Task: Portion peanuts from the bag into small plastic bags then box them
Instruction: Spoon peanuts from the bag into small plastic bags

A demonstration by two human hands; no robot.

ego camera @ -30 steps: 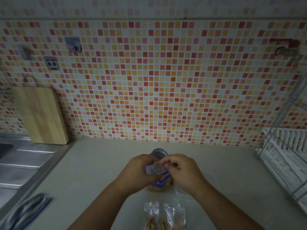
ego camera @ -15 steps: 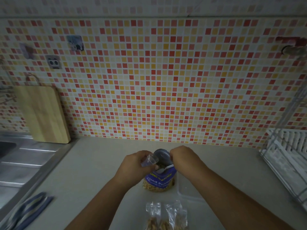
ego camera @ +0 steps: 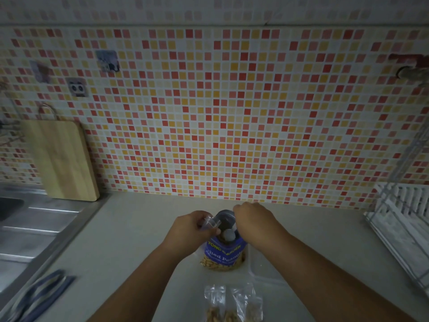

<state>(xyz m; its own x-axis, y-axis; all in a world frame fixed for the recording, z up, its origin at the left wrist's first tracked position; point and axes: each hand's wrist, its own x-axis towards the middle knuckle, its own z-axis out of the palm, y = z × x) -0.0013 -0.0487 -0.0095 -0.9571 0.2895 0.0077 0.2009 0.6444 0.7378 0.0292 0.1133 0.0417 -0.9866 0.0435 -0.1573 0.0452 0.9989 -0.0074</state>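
Your left hand [ego camera: 192, 231] pinches a small clear plastic bag [ego camera: 210, 223] between thumb and fingers, just beside the open mouth of the blue foil peanut bag [ego camera: 224, 252]. That bag stands upright on the beige surface [ego camera: 139, 240]. Your right hand [ego camera: 254, 223] sits over the mouth, its grip curled, seemingly round a pale rounded scoop [ego camera: 228, 234], though the dim view blurs it. Nearer you lie filled clear bags of peanuts [ego camera: 232, 305].

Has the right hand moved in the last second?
Yes. The right hand pulled away from the left hand, rightward, to the right rim of the peanut bag.
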